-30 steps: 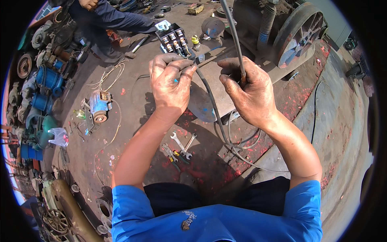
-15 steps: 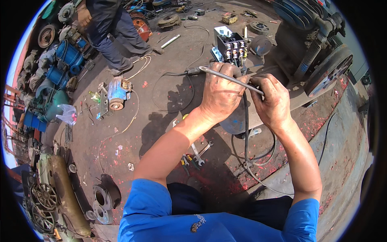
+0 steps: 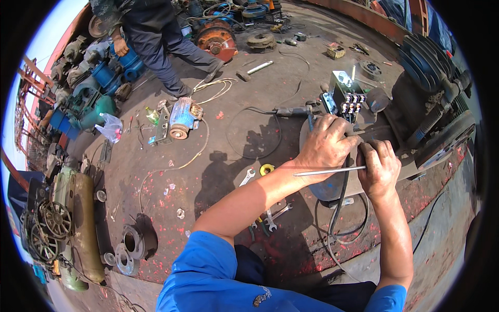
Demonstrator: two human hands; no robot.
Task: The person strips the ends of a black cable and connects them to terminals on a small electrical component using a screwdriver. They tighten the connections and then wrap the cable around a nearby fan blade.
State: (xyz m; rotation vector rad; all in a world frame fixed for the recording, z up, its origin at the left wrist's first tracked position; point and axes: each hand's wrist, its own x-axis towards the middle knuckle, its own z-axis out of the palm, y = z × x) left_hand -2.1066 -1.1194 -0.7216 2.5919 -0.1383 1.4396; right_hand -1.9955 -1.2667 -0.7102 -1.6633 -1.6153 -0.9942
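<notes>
My left hand (image 3: pixel 326 146) is closed over the top end of a black cable (image 3: pixel 340 204) that loops down to the ground. A short blue tool tip (image 3: pixel 310 122) shows by its thumb. My right hand (image 3: pixel 379 169), close beside it, grips a thin metal rod (image 3: pixel 325 171) that lies level across my left wrist, pointing left. Both hands rest on a round grey metal plate (image 3: pixel 325 190). Just beyond the left hand's fingers stands a grey contactor box (image 3: pixel 345 96) with black terminals.
Wrenches (image 3: pixel 270 217) and a yellow tape roll (image 3: pixel 266 169) lie near my left forearm. A large compressor (image 3: pixel 434 67) stands at the right. A small blue motor (image 3: pixel 182 119), wires and a metal flange (image 3: pixel 136 242) lie left. Another person (image 3: pixel 156 47) stands at the top left.
The view has swung left, so my hands now sit further right in it. The rod has gone from slanted across both hands to level. The other person has walked a step.
</notes>
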